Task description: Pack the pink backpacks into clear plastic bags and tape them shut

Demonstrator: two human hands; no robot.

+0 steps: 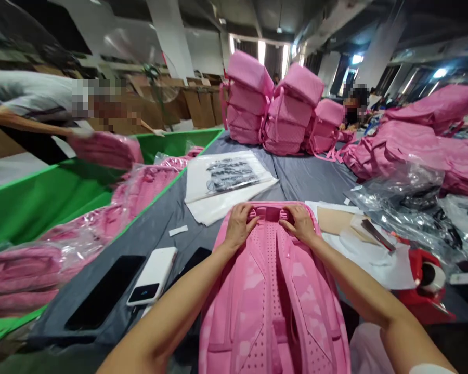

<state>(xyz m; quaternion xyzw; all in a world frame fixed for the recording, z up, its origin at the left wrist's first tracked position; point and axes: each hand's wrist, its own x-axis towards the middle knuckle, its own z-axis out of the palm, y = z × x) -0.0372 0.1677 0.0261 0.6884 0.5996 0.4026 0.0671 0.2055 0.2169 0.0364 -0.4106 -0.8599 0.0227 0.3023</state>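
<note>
A pink backpack lies in front of me at the table's near edge, its strap side facing up. My left hand is closed round the top of its left shoulder strap, thumb pointing inward. On the other side, my right hand grips the top of the right strap in the same way. Ribbed pink pieces show between thumb and fingers of both hands. The right strap bulges up from the perforated back panel. Just beyond the backpack lie printed white plastic bags.
Left of the grey table, a green-walled bin holds bagged pink backpacks; a person leans over it. Phones, a white power bank, stacked backpacks, clear plastic bags and a red tape dispenser surround me.
</note>
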